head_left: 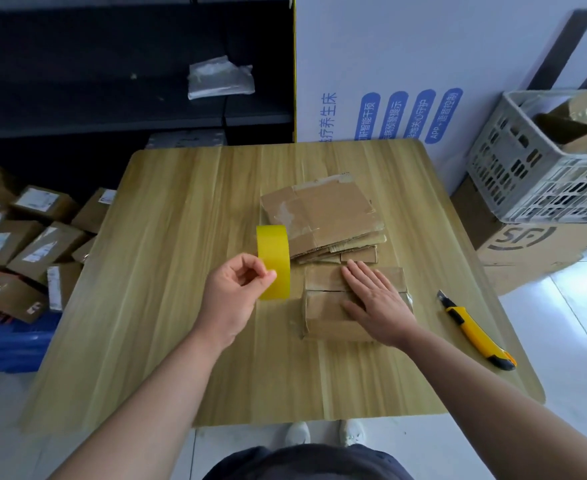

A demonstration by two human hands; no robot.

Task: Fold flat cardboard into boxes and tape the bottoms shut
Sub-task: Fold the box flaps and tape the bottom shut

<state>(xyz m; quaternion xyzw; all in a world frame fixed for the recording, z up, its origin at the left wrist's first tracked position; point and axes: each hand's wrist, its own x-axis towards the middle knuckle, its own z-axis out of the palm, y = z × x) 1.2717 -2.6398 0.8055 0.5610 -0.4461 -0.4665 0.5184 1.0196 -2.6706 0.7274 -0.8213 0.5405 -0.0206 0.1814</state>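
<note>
The left hand (231, 292) pinches the tape roll (274, 261), probably light and rigid, at its 8 o'clock edge; the right hand (375, 299), fingers straight, presses the stiff box (323, 306) at 3 o'clock

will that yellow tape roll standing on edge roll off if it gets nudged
Probably: the yellow tape roll stands upright on its round edge on the smooth wooden table, so a nudge may roll or topple it. The left hand pinching its rim likely steadies it.

A brown box (323, 306) lay with its flaps closed, seam showing. Flattened cardboard (323, 213) was stacked just behind it, with a yellow tape roll (273, 251) on edge beside it.
</note>
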